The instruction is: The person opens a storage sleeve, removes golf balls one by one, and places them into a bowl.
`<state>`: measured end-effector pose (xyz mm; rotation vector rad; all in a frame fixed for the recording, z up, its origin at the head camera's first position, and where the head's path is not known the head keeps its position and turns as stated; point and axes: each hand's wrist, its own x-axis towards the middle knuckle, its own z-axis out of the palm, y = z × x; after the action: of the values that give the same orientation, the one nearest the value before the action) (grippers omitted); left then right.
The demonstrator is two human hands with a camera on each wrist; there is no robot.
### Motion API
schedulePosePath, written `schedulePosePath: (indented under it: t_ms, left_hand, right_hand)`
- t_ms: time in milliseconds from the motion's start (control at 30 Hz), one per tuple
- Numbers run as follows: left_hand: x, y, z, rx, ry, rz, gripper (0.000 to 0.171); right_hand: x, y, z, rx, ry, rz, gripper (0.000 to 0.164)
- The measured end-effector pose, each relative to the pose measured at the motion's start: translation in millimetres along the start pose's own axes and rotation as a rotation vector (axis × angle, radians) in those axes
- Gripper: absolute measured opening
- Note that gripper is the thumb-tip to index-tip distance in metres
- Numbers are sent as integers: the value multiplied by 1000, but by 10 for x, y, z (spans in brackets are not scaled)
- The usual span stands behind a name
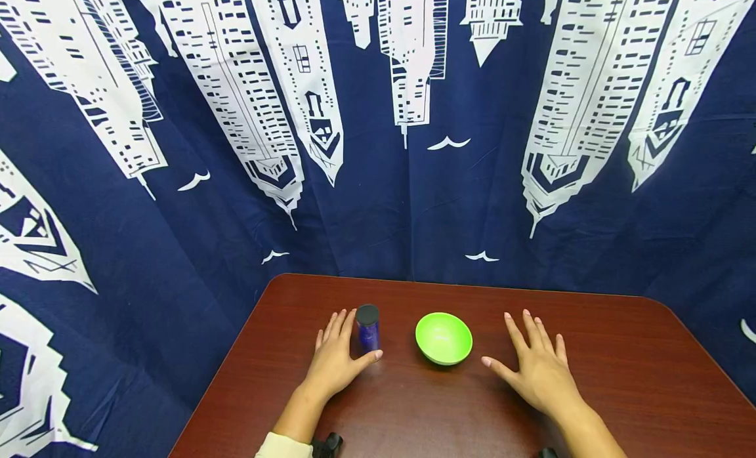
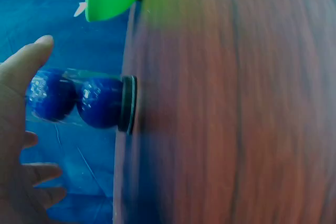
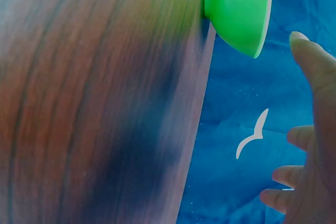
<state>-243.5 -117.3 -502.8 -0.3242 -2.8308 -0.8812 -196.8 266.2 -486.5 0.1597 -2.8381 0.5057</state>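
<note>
A clear can (image 1: 369,335) with blue balls (image 2: 100,103) inside stands upright on the table, its dark top facing up in the head view. My left hand (image 1: 334,361) is beside it, fingers extended along its left and thumb spread to its near side; whether they touch it I cannot tell. In the left wrist view a dark band (image 2: 127,104) rings the can's table end. Right of the can sits a bright green bowl (image 1: 443,340), with nothing seen in it. My right hand (image 1: 542,373) hovers to the bowl's right, fingers spread and holding nothing, its thumb apart from the rim.
The reddish-brown wooden table (image 1: 425,412) has rounded far corners. Behind it and along the left hangs a dark blue cloth (image 1: 378,208) printed with white upside-down buildings and birds. Dark wrist gear (image 1: 327,445) shows at the left wrist.
</note>
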Motion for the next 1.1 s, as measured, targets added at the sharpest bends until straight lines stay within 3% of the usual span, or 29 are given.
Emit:
schedulePosePath:
  t_ms: [133,267,467,767,1100]
  left_hand:
    - [-8,17,-4,-163,-23,-37,97]
    - [4,28,3,-245,-23,-63,93]
    - [44,36,34,-403,16,-45,83]
    - [65,46,129,-485,32,-59,67]
    - [49,57,164,-494,56,-65,57]
  right_hand:
    - [-7,-12,-8,31,20,2,99]
    - [0,-32,-3,62,59,-15,93]
    - [-5,-92,3,164,78,-28,79]
    - [-58,-250,46,280,84,-95,65]
    - [-79,-410,111,379,84,-138,54]
